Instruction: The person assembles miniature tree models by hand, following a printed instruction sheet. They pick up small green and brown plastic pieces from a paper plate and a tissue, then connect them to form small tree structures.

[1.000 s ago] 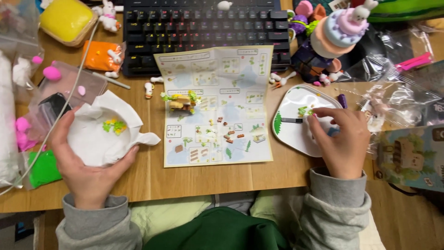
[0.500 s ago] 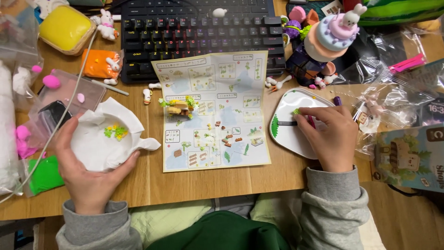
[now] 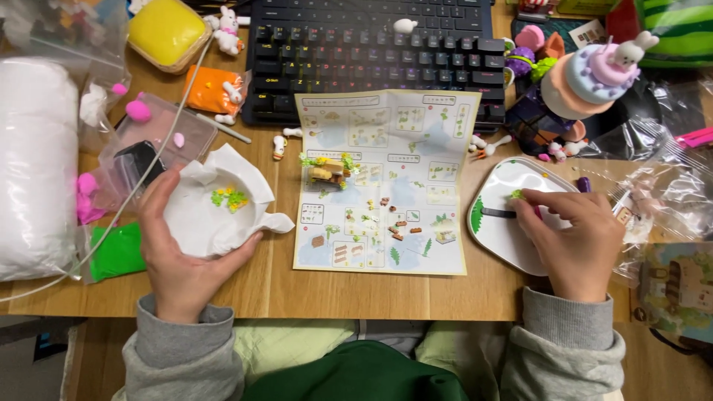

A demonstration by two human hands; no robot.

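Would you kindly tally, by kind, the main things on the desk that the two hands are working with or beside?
White bowl lined with tissue, cupped by the left hand: 1
White sorting tray, under the right hand: 1
Instruction sheet: 1
Small brick model on the sheet: 1
Black keyboard: 1
Total: 5

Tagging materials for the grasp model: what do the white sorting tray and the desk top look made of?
White tray: looks like moulded plastic, smooth and glossy, with rounded corners and a raised rim; right hand rests on it. Desk: wood or wood-look laminate, matte with visible grain; the picture cannot settle which.
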